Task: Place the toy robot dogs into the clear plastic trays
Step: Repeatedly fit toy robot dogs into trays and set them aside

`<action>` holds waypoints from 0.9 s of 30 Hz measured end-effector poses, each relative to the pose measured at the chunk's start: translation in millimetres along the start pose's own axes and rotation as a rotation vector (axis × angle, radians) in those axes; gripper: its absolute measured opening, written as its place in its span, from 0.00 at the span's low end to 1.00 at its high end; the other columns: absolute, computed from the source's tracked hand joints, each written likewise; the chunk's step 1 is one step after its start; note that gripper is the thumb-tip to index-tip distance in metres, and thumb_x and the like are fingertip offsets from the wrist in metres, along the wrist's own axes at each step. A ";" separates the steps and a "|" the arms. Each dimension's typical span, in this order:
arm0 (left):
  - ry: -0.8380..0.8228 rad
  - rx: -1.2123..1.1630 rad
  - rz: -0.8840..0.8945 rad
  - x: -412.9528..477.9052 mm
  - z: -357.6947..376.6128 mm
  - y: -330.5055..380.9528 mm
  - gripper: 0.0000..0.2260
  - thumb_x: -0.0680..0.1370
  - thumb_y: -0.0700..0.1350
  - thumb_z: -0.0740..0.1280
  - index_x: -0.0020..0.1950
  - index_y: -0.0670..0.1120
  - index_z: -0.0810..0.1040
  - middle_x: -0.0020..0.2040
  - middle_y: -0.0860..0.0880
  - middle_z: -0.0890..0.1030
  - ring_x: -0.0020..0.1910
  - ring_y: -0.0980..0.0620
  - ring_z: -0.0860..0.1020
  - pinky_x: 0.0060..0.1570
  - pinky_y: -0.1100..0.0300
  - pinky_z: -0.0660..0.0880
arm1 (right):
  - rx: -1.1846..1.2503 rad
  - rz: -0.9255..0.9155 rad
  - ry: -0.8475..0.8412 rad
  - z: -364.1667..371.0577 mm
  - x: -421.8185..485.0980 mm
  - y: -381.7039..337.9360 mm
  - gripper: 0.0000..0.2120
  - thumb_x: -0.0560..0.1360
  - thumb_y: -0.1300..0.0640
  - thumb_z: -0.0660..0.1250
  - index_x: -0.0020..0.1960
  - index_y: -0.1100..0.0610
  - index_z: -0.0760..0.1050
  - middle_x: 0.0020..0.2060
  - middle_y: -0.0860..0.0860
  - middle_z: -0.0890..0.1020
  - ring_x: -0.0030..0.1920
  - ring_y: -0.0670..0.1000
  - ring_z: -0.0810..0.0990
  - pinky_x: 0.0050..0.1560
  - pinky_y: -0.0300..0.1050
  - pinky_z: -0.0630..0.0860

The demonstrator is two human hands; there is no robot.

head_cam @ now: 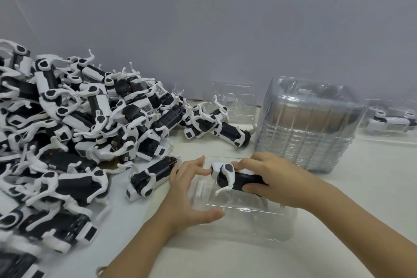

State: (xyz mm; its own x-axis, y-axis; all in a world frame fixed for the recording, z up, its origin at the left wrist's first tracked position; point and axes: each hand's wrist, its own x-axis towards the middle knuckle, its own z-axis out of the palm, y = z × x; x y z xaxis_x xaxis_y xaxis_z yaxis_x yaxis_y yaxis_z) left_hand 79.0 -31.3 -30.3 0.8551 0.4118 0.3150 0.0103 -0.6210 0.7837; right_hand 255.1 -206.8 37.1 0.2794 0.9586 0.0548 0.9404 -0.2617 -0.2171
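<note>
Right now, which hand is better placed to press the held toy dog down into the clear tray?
Right, probably. The right hand grips the toy dog by its black body just over the clear tray. The left hand only touches the dog's white end with fingertips, so it suits steadying.

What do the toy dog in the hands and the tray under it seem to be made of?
Toy dog: probably hard moulded plastic, with matte white and black shells.
Tray: thin clear plastic, glossy; it is see-through and its ridges catch light.
</note>
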 end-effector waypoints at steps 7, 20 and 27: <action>0.066 0.065 0.022 0.2 3.6 3.0 0.32 0.54 0.66 0.74 0.54 0.58 0.71 0.69 0.68 0.63 0.75 0.46 0.56 0.72 0.38 0.56 | 0.061 0.024 -0.076 -5.9 -5.2 -0.8 0.24 0.80 0.49 0.64 0.73 0.37 0.62 0.59 0.43 0.70 0.54 0.42 0.65 0.53 0.36 0.65; 0.040 0.084 0.071 -3.3 7.5 7.3 0.32 0.56 0.68 0.72 0.55 0.59 0.68 0.70 0.67 0.59 0.76 0.46 0.51 0.72 0.36 0.54 | -0.102 -0.016 -0.052 9.3 -9.7 -2.5 0.23 0.80 0.47 0.63 0.73 0.35 0.62 0.58 0.42 0.71 0.59 0.46 0.65 0.61 0.41 0.68; 0.219 -0.466 -0.223 8.6 9.2 28.3 0.29 0.63 0.67 0.74 0.59 0.61 0.69 0.66 0.63 0.68 0.68 0.54 0.71 0.60 0.60 0.69 | 0.703 0.328 0.678 9.8 -38.2 2.7 0.23 0.72 0.41 0.71 0.64 0.29 0.68 0.63 0.35 0.71 0.67 0.40 0.68 0.67 0.46 0.66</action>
State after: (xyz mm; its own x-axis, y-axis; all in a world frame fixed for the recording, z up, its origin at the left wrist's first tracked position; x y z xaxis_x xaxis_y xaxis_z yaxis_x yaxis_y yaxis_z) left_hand 91.5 -51.5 -10.4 0.7305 0.6589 0.1796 -0.0942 -0.1632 0.9821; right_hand 245.1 -242.9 24.8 0.7579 0.5294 0.3812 0.5330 -0.1656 -0.8297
